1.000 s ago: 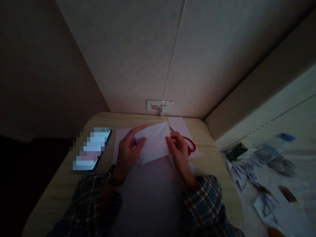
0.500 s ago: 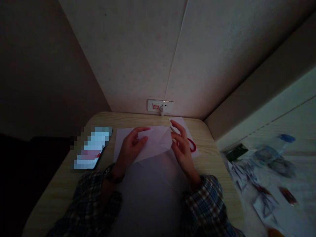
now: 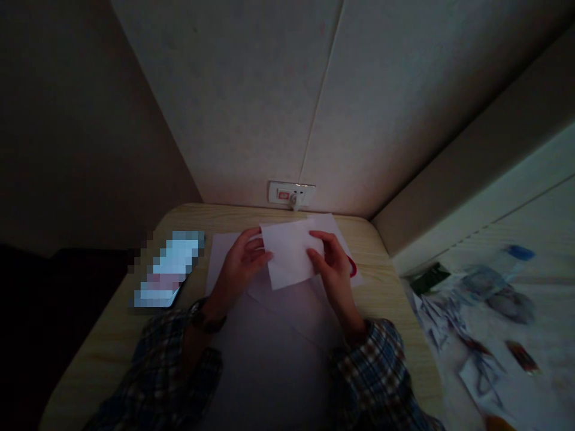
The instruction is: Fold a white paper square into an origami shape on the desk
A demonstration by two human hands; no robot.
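A small piece of white paper (image 3: 290, 251), roughly square, is held up between my two hands over the table. My left hand (image 3: 236, 266) pinches its left edge, thumb in front and fingers behind. On the right edge, the thumb and fingers of my right hand (image 3: 335, 263) grip it. Beneath lies a larger white paper sheet (image 3: 274, 359), with faint crease or edge lines. Behind my right hand, the red handle of scissors (image 3: 353, 267) shows on another white paper (image 3: 326, 220); the rest of the scissors is hidden.
A phone (image 3: 168, 269) with a lit, blurred-out screen lies left on the wooden table (image 3: 103, 335). A wall socket (image 3: 291, 193) with a plug is just behind the table. At lower right, below the table's edge, are a blue-capped plastic bottle (image 3: 489, 278), paper scraps (image 3: 433, 320) and other clutter.
The small paper has turned and now faces me as a flatter square. My right hand, earlier with fingers spread at its corner, has closed on the right edge.
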